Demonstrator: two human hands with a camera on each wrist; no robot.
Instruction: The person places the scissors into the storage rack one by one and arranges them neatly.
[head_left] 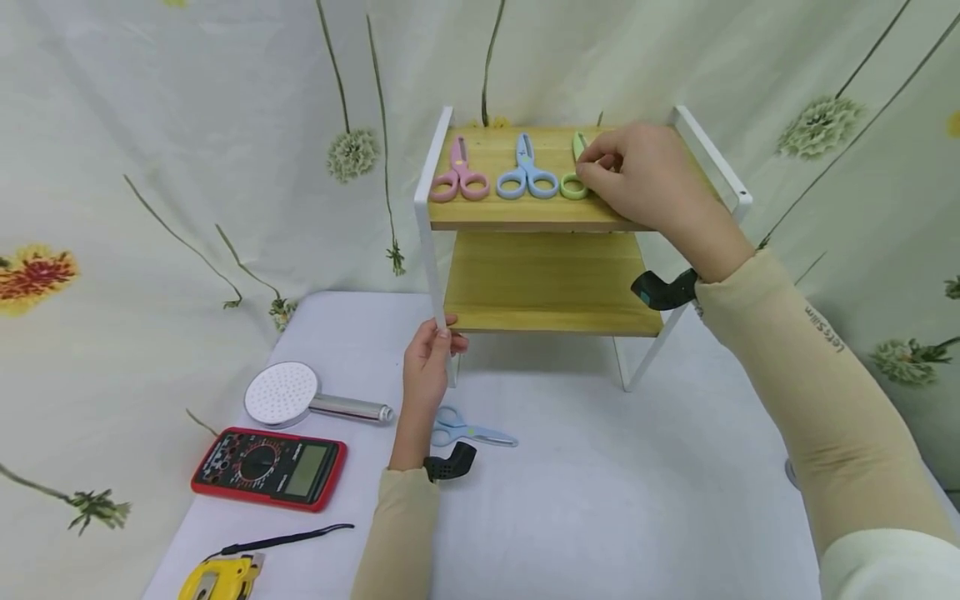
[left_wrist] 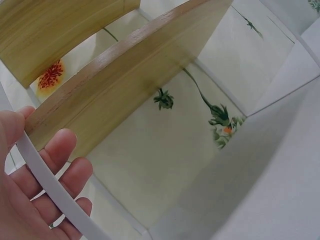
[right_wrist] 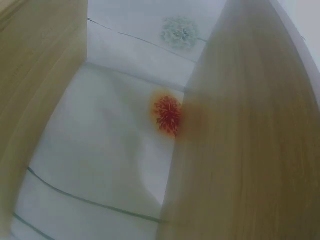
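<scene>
On white desk [head_left: 600, 500], left hand [head_left: 427, 367] grips shelf frame [head_left: 423, 250] steady while right hand [head_left: 645, 179] fingers pinch green scissors [head_left: 576, 171], best laid parallel.

The right hand [head_left: 645, 179] is covering most of the pale green plastic scissors [head_left: 576, 171] on the upper wooden shelf [head_left: 525, 212], so its grip on them cannot be told. The yellow tool [head_left: 221, 577] is running off the head view's bottom edge. The right wrist view is showing only blurred wood.
</scene>
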